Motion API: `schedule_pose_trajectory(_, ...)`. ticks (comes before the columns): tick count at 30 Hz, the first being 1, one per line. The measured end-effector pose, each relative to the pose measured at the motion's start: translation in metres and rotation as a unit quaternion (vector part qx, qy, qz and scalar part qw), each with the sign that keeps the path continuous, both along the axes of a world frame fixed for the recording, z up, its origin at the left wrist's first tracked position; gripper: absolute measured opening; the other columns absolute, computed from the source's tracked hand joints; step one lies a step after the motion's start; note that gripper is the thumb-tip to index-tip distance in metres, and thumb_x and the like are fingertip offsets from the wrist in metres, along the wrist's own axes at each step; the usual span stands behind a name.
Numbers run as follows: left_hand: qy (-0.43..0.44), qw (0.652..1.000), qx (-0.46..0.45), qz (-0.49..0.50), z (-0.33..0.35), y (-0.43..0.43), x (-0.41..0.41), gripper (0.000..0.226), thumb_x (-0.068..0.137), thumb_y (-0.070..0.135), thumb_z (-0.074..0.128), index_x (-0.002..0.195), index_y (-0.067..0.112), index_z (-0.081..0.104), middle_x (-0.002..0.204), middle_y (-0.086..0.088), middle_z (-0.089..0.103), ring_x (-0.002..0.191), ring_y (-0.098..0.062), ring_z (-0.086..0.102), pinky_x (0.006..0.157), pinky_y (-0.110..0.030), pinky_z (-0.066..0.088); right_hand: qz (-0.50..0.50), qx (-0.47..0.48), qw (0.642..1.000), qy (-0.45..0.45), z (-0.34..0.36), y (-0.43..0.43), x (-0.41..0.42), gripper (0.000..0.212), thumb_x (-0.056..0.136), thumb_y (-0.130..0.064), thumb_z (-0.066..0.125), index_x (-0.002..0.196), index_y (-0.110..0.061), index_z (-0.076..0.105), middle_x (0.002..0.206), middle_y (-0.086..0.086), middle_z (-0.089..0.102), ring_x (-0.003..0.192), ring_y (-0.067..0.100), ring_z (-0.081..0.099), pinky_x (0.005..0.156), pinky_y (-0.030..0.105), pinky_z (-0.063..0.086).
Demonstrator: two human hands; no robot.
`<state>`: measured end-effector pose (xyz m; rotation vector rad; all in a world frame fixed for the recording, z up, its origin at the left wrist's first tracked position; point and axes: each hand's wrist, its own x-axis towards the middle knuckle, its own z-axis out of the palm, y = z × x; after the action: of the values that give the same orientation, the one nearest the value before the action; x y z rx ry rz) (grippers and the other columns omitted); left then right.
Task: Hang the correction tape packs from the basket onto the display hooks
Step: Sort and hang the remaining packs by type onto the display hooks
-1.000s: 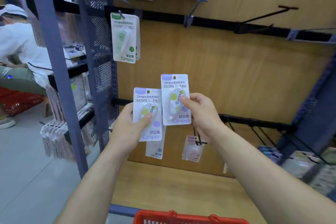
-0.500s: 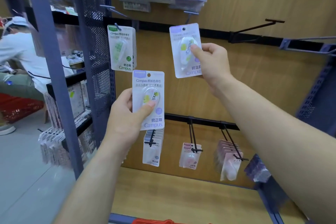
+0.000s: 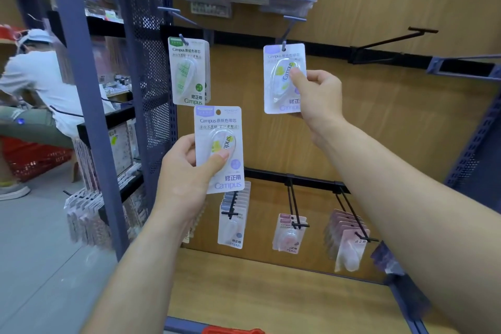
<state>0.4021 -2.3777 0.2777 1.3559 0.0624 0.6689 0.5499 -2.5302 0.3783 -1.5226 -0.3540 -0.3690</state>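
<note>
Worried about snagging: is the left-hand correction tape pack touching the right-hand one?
Apart. Head view shows wooden panel between left-hand correction tape pack and right-hand correction tape pack.

Soft, even indoor light comes from overhead. It is bright enough that the tan wooden back panel (image 3: 393, 144) glows warm, with only faint grey shading and no hard shadows. The lower white-and-lilac correction tape pack (image 3: 218, 149) near the centre reads sharp. The upper white-and-lilac correction tape pack (image 3: 283, 78) at 1 o'clock looks washed out and slightly smeared. The wide lens tilts the blue-grey steel post (image 3: 86, 116) at 9 o'clock and stretches the bare right forearm (image 3: 406, 211) toward 4 o'clock. The red plastic basket rim (image 3: 233, 331) at 6 o'clock is blurred.
</note>
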Motion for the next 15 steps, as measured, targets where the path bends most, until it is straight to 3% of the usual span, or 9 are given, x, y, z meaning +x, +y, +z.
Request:
schedule_pose_trajectory(5,-0.005,1.000,-0.003,-0.004,0.005,0.001,-0.002,0.027,0.087,0.012,0.077,0.110,0.021,0.066,0.098,0.004,0.080,0.087,-0.016,0.078,0.063,-0.029,0.062,-0.001,-0.028,0.998,0.060,0.000,0.006,0.008,0.025,0.096,-0.035,0.070,0.107,-0.013,0.063,0.106,0.002,0.073,0.093,0.022,0.075,0.081,0.048,0.064)
schedule_pose_trajectory(7,-0.004,1.000,0.000,-0.007,0.007,0.000,-0.003,0.027,0.087,0.012,0.078,0.110,0.021,0.066,0.098,0.004,0.080,0.087,-0.016,0.078,0.063,-0.028,0.062,-0.038,-0.082,0.991,0.097,-0.006,0.005,0.009,0.036,0.096,-0.039,0.068,0.121,-0.015,0.057,0.116,-0.002,0.064,0.101,0.018,0.066,0.086,0.039,0.058)
schedule_pose_trajectory(10,-0.006,1.000,0.011,-0.003,0.008,-0.001,-0.003,0.026,0.085,0.011,0.080,0.105,0.024,0.069,0.097,0.006,0.080,0.089,-0.014,0.077,0.063,-0.025,0.061,-0.085,-0.148,0.984,0.053,-0.025,0.002,-0.013,0.040,0.098,-0.038,0.065,0.129,-0.018,0.052,0.112,-0.008,0.057,0.090,0.007,0.058,0.071,0.024,0.043)
schedule_pose_trajectory(12,-0.003,1.000,0.028,0.012,0.006,-0.001,-0.002,0.026,0.083,0.013,0.082,0.101,0.028,0.070,0.094,0.009,0.079,0.088,-0.013,0.076,0.064,-0.024,0.061,0.022,-0.117,0.991,0.057,-0.043,0.000,-0.033,0.022,0.101,-0.036,0.061,0.115,-0.019,0.061,0.103,-0.006,0.069,0.087,0.009,0.066,0.072,0.027,0.049)
schedule_pose_trajectory(15,0.007,0.998,0.054,0.032,0.003,-0.001,-0.001,0.028,0.080,0.017,0.084,0.104,0.026,0.072,0.093,0.010,0.079,0.089,-0.009,0.075,0.065,-0.021,0.059,0.208,-0.106,0.965,0.118,-0.065,-0.002,-0.065,0.021,0.105,-0.032,0.057,0.106,-0.013,0.066,0.097,0.009,0.077,0.085,0.023,0.075,0.077,0.039,0.061)
